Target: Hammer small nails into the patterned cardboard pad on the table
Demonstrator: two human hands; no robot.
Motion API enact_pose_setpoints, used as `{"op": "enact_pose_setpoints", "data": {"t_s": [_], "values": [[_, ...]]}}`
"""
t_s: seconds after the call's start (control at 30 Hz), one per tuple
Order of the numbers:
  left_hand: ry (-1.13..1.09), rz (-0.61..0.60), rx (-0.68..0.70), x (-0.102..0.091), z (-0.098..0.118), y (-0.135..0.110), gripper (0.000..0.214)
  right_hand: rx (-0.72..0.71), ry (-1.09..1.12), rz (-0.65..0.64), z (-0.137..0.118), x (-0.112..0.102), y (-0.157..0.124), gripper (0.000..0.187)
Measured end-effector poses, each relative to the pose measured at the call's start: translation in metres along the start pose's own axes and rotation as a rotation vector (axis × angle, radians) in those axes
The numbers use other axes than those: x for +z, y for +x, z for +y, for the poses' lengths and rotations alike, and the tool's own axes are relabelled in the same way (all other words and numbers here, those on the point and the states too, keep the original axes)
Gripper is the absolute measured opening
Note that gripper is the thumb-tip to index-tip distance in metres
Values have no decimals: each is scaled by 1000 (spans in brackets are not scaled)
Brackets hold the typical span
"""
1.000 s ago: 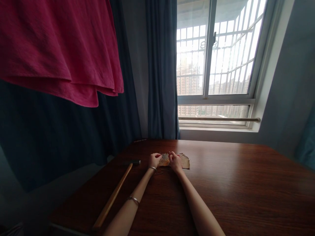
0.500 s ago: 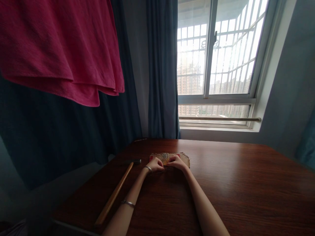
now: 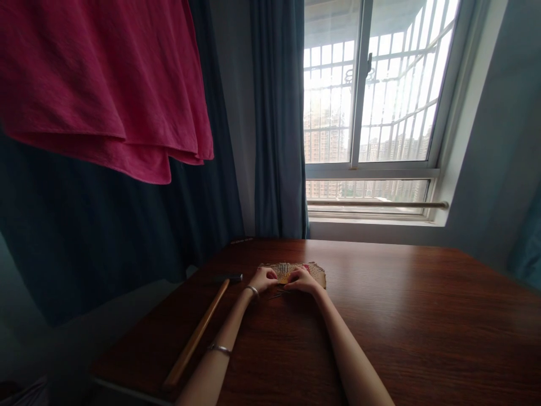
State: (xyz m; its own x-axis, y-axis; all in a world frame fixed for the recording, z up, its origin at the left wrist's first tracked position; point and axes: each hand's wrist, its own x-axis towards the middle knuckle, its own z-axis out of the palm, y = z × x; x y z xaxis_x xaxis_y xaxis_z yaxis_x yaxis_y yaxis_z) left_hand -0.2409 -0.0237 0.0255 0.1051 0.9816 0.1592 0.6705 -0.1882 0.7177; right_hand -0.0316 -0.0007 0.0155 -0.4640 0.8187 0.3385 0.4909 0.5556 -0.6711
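A flat, tan piece (image 3: 319, 274) dotted with small dark marks, with red and yellow patches, lies on the brown table (image 3: 406, 316). Several thin metal pins or nails (image 3: 284, 267) stand up near its far edge. My left hand (image 3: 262, 278) is at its left front part, fingers pinched together. My right hand (image 3: 301, 279) bends over the front middle, thumb and fingertips closed. Whatever either pinch holds is too small to make out. In front of the fingers lie several thin dark sticks or nails (image 3: 276, 294).
A hammer with a long wooden handle (image 3: 198, 332) lies left of my left forearm, its metal head (image 3: 235, 277) farther back. A pink cloth (image 3: 105, 90) hangs at upper left before the dark blue curtain (image 3: 279, 124). Behind the table is a barred window (image 3: 355, 113).
My left hand has shifted slightly left and back, away from the right hand. More of the thin dark pieces in front shows. My right hand has moved only a little.
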Motion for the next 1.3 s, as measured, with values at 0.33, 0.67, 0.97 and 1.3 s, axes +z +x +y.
{"op": "enact_pose_setpoints", "data": {"t_s": [0.33, 0.67, 0.97, 1.3], "values": [[20, 331, 24, 28, -15, 27, 22, 172, 20, 232, 4, 19, 12, 26], [49, 343, -56, 34, -6, 29, 14, 251, -64, 283, -2, 28, 17, 25], [112, 370, -89, 38, 2, 30, 13, 268, -121, 308, -6, 30, 14, 21], [-103, 458, -99, 31, 8, 36, 15, 285, -148, 328, -8, 30, 14, 19]]}}
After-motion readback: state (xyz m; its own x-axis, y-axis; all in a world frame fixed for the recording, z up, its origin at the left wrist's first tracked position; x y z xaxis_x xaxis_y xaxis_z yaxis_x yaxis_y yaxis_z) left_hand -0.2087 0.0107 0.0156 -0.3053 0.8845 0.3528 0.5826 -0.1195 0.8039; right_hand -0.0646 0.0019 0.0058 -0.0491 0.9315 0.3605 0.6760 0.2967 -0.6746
